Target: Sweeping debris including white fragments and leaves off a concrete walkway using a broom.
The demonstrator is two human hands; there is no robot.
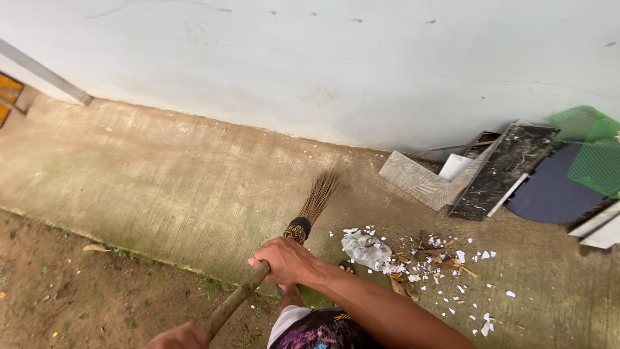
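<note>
While both hands clench the broom, right hand mid-handle and left hand at its end for leverage, bristles rest centre-frame beside the litter.

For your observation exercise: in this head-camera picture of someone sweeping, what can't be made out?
- Left hand: cut off by the bottom edge; its grip on the broom is only partly shown.
- Dark round board: partly hidden by the green mesh and tile slabs.
- White bits: too small to identify.
- Foot: mostly hidden behind the right hand and its forearm.
</note>
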